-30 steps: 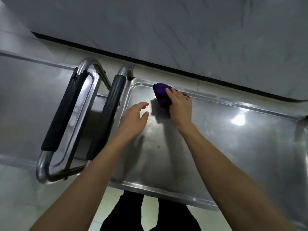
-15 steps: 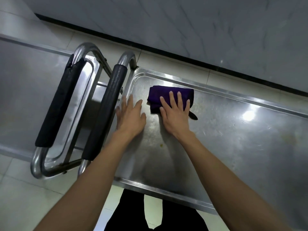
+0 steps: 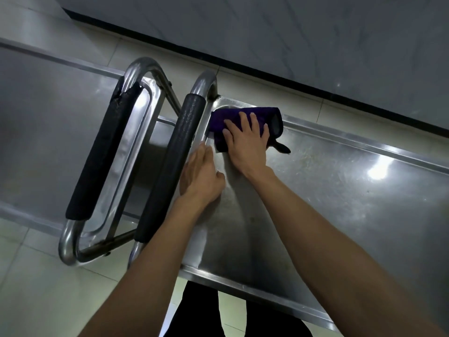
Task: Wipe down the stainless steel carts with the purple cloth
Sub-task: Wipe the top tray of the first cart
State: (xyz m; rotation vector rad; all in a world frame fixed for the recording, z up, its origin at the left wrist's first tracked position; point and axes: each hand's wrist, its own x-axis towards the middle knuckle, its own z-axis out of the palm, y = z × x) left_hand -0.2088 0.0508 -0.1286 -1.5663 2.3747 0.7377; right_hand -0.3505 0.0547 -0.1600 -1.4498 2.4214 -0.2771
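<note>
The purple cloth (image 3: pixel 272 117) lies folded in the far left corner of the stainless steel cart top (image 3: pixel 328 203). My right hand (image 3: pixel 247 142) presses flat on the cloth with fingers spread and straight. My left hand (image 3: pixel 200 172) rests flat on the cart top beside the left rim, fingers straight, next to the cart's black padded handle (image 3: pixel 172 164). A second steel cart (image 3: pixel 36 127) stands to the left, its black padded handle (image 3: pixel 104 152) beside the first one.
A dark marbled wall with a black base strip (image 3: pixel 279 76) runs behind the carts. Pale floor tiles (image 3: pixel 31 288) show below left. My dark trousers (image 3: pixel 230 317) stand against the cart's near rim. A bright light reflection sits on the right of the cart top.
My right hand has slid the cloth left and farther into the corner. My left hand has shifted left toward the rim by the handle.
</note>
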